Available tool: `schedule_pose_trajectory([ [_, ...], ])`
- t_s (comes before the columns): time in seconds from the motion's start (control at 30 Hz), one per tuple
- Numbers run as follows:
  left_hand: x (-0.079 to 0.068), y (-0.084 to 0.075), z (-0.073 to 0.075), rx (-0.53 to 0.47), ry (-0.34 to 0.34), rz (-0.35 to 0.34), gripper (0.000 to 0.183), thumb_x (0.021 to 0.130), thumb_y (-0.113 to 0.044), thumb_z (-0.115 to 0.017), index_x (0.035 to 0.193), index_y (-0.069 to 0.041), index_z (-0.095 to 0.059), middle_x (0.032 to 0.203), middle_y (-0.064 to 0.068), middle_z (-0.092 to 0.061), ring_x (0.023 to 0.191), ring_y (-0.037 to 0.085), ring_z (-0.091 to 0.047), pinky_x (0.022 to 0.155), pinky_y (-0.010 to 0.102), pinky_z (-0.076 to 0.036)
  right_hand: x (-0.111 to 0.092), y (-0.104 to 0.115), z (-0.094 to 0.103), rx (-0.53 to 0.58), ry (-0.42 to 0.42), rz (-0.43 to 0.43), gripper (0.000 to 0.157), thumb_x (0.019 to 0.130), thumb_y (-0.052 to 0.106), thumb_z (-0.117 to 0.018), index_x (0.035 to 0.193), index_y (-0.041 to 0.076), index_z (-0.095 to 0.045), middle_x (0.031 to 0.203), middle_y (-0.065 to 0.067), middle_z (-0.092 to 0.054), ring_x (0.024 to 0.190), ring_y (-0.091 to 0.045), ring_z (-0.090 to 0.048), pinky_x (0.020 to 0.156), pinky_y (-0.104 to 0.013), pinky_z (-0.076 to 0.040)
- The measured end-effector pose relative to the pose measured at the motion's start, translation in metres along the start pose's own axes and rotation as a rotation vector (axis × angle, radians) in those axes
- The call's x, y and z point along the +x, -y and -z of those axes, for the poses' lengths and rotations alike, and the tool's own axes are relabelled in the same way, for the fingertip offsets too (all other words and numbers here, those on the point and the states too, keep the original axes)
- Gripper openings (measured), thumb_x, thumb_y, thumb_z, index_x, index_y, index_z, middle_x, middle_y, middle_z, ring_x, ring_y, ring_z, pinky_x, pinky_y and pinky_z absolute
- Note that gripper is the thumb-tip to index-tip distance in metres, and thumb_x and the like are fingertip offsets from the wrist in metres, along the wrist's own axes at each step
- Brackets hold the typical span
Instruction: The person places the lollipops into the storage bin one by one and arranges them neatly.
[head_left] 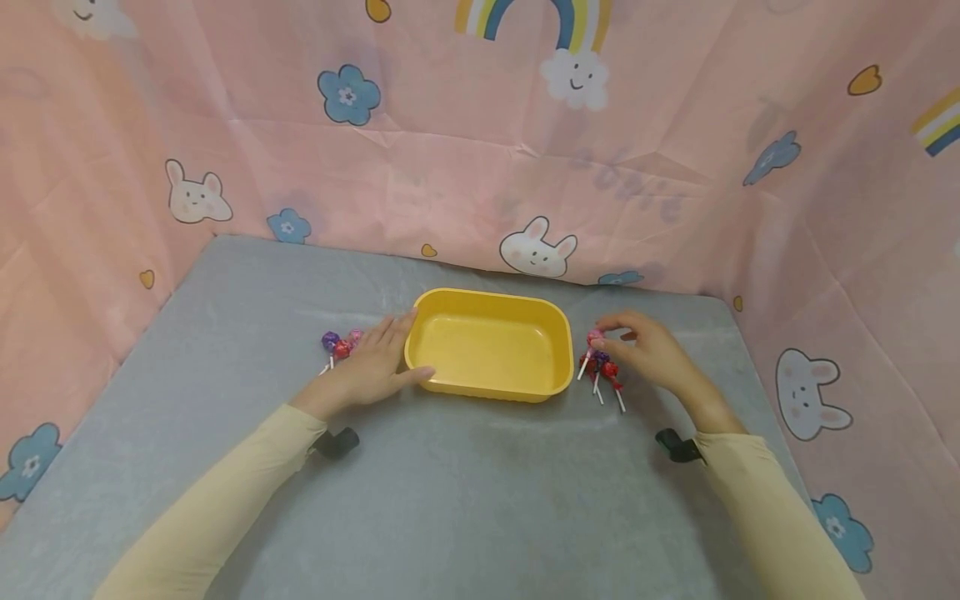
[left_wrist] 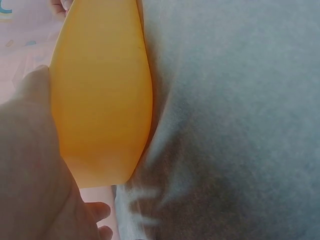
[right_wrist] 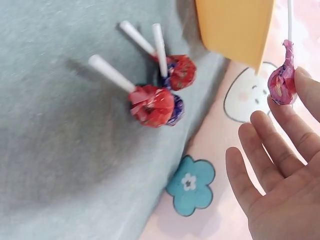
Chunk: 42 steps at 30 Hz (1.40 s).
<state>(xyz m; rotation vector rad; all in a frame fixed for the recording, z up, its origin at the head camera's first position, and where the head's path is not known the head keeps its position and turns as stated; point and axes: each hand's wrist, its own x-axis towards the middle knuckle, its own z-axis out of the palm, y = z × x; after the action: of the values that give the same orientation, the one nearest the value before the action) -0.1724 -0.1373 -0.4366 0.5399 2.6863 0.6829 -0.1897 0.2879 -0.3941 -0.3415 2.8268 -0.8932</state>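
A yellow plastic basin (head_left: 491,387) stands on the grey cloth with nothing in it. My left hand (head_left: 371,367) rests on its left end with fingers extended, the thumb at the near rim. In the left wrist view that thumb lies along the edge of the basin (left_wrist: 102,95). Right of the basin, my right hand (head_left: 648,350) pinches a pink-wrapped lollipop (right_wrist: 282,87) by its candy head between thumb and index finger, its white stick pointing away. Below that hand lie red lollipops (right_wrist: 152,106) and a purple lollipop (right_wrist: 176,111) on the cloth.
Left of the basin, partly behind my left hand, lies another group of lollipops (head_left: 342,348) in purple, red and pink. A pink printed curtain (head_left: 450,192) rises along the back and sides of the grey-covered table (head_left: 480,500).
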Motion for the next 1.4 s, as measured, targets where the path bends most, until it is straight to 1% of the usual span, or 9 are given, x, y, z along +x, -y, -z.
schedule_pose_trajectory([
  [0.13,0.000,0.000,0.000,0.013,-0.004,0.001,0.104,0.090,-0.074,-0.045,0.160,-0.019,0.010,0.169,0.013,-0.005,0.156,0.037,0.001,0.125,0.059,0.000,0.005,0.005,-0.001,0.013,0.001,0.008,0.046,0.092,0.043,-0.068,0.122,0.008,-0.065,0.130,-0.013,-0.062,0.124,-0.035,-0.054,0.105,-0.056,-0.046],
  [0.27,0.001,0.001,-0.001,0.029,-0.017,-0.004,0.103,0.091,-0.072,-0.046,0.160,-0.018,0.007,0.169,0.013,-0.005,0.156,0.038,0.002,0.125,0.061,-0.001,0.009,0.009,-0.003,0.013,-0.006,0.024,0.045,0.093,0.041,-0.067,0.122,0.008,-0.065,0.131,-0.014,-0.061,0.124,-0.035,-0.054,0.104,-0.057,-0.046],
  [0.43,0.002,0.002,-0.003,0.036,-0.028,-0.003,0.102,0.092,-0.069,-0.048,0.160,-0.016,0.006,0.169,0.013,-0.004,0.156,0.038,0.002,0.124,0.063,-0.001,0.013,0.014,-0.004,0.008,-0.005,0.055,0.041,0.093,0.039,-0.067,0.122,0.009,-0.066,0.130,-0.012,-0.062,0.123,-0.034,-0.055,0.103,-0.056,-0.047],
  [0.6,0.003,0.002,-0.003,0.046,-0.021,0.001,0.103,0.091,-0.072,-0.046,0.160,-0.017,0.008,0.169,0.012,-0.002,0.156,0.037,0.002,0.124,0.062,-0.001,0.018,0.022,-0.006,0.015,-0.001,0.081,0.039,0.092,0.037,-0.069,0.120,0.010,-0.067,0.127,-0.012,-0.064,0.121,-0.034,-0.057,0.102,-0.056,-0.048],
  [0.8,0.003,0.002,-0.002,0.058,-0.017,-0.003,0.105,0.090,-0.076,-0.044,0.160,-0.018,0.009,0.169,0.011,-0.001,0.156,0.037,0.003,0.124,0.062,0.000,0.027,0.031,-0.010,0.021,0.022,0.100,0.032,0.094,0.036,-0.068,0.116,0.014,-0.069,0.124,-0.008,-0.065,0.121,-0.033,-0.057,0.103,-0.054,-0.047],
  [1.0,0.003,0.003,-0.003,0.058,-0.012,0.005,0.104,0.090,-0.076,-0.042,0.159,-0.019,0.010,0.169,0.011,-0.001,0.156,0.037,0.003,0.124,0.062,0.001,0.037,0.039,-0.013,0.013,0.048,0.116,0.035,0.094,0.039,-0.066,0.118,0.013,-0.067,0.124,-0.008,-0.065,0.119,-0.031,-0.057,0.104,-0.054,-0.047],
  [1.23,0.003,0.002,-0.002,0.054,-0.016,0.000,0.103,0.091,-0.072,-0.045,0.160,-0.018,0.009,0.169,0.012,-0.001,0.156,0.037,0.003,0.124,0.062,0.001,0.044,0.048,-0.015,0.016,0.069,0.128,0.033,0.095,0.041,-0.065,0.116,0.017,-0.068,0.124,-0.005,-0.064,0.120,-0.027,-0.057,0.106,-0.054,-0.045],
  [1.4,0.004,0.002,-0.002,0.058,-0.015,0.001,0.104,0.090,-0.074,-0.044,0.160,-0.019,0.010,0.169,0.011,-0.001,0.156,0.036,0.003,0.124,0.061,0.002,0.048,0.055,-0.015,0.012,0.079,0.151,0.034,0.095,0.040,-0.064,0.119,0.015,-0.067,0.124,-0.007,-0.064,0.120,-0.027,-0.057,0.106,-0.053,-0.045],
])
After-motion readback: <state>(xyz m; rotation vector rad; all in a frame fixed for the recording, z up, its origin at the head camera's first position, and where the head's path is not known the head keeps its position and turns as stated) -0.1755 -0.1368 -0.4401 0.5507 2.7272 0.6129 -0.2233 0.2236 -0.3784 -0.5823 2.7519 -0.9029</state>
